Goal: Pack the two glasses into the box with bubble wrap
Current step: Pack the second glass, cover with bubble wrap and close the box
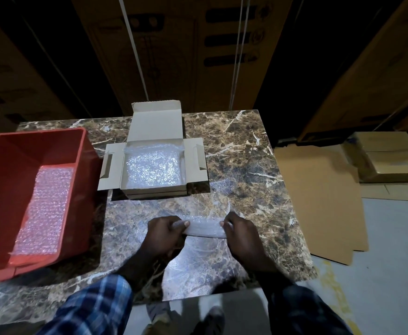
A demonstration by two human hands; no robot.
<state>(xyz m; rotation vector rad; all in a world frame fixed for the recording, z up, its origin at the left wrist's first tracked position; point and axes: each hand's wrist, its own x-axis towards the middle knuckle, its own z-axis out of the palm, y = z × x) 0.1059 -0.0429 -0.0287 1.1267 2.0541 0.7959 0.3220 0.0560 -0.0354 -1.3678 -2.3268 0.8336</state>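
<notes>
Holding the bubble-wrapped roll (pixel 204 228) by its two ends, I have it lying crosswise just above the marble table (pixel 246 165), near the front edge; I cannot tell through the wrap whether a glass is inside. My left hand (pixel 165 234) curls round the left end with the thumb laid along the top, and my right hand (pixel 237 234) pinches the right end with bent fingers. A loose sheet of clear wrap (pixel 198 262) lies spread on the table under both hands. Behind the roll sits the cardboard box (pixel 154 165), its lid and side flaps folded out, with bubble wrap lining its floor. To the left stands a red plastic bin (pixel 16 170) holding a stack of bubble wrap sheets (pixel 44 211). Flattened cardboard (pixel 319 201) lies on the floor to the right.
</notes>
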